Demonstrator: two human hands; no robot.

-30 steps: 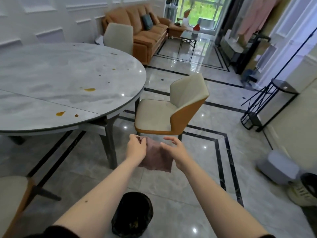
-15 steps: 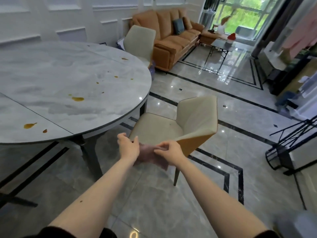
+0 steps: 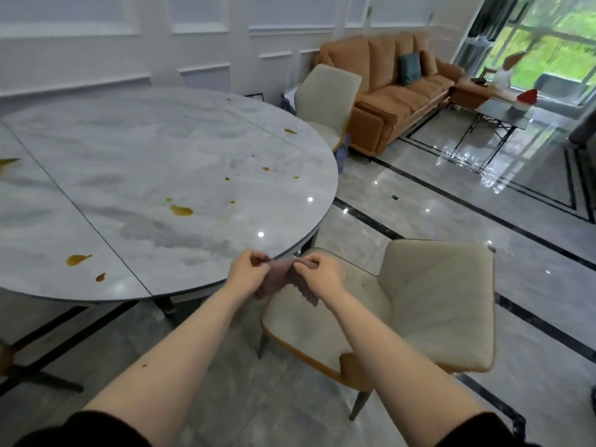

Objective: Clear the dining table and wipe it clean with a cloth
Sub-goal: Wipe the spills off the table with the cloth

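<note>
A round grey marble dining table [image 3: 135, 156] fills the left half of the view. Several orange-brown spills dot its top, the largest one [image 3: 181, 210] near the middle and another [image 3: 77, 259] at the near left. A small mauve cloth [image 3: 280, 275] hangs bunched between my hands, just off the table's near right edge. My left hand [image 3: 248, 271] pinches its left top corner and my right hand [image 3: 317, 275] pinches the right one. Most of the cloth is hidden behind my hands.
A cream chair with an orange shell [image 3: 403, 304] stands right under my hands, beside the table. A second cream chair [image 3: 325, 98] sits at the table's far side. An orange sofa [image 3: 396, 91] and a glass coffee table [image 3: 503, 114] lie beyond. The floor is glossy tile.
I have come closer to the table and my view has risen. Both hands lifted the cloth up to the table's edge and bunched it tighter. The black bin has left the view.
</note>
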